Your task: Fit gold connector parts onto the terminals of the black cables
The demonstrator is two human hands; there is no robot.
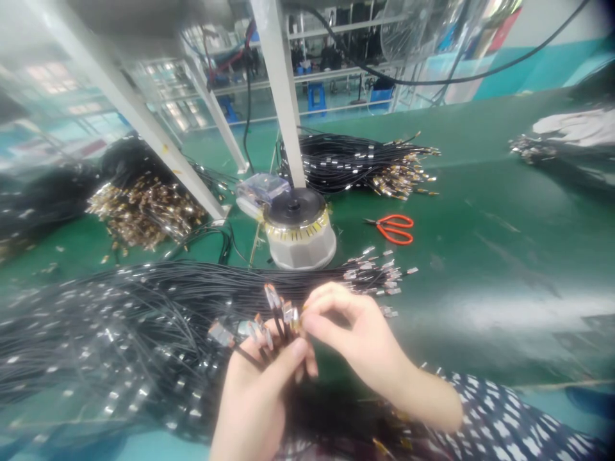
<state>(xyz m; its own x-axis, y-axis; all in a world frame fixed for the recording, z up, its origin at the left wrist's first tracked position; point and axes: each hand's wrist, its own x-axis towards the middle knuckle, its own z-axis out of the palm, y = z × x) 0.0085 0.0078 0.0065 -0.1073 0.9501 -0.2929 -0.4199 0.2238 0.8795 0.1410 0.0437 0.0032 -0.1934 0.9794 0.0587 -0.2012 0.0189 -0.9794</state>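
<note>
Several black cables with flat silvery connector ends [273,298] stand up out of my left hand [269,378], whose fingers are wrapped round them. Beside it on the right, my right hand [353,326] pinches at the end of one connector [294,317], with thumb and forefinger together. Behind both hands lies a long bundle of black cables [192,282], its connector ends [379,272] pointing right. A round tape dispenser with a black top [298,227] stands just beyond that bundle.
Red-handled scissors [396,228] lie on the green table [480,237]. More cable bundles lie at the back [346,160] and left [144,208]. White posts [283,83] rise from the table. A white glove [576,128] rests on a dark bundle at far right.
</note>
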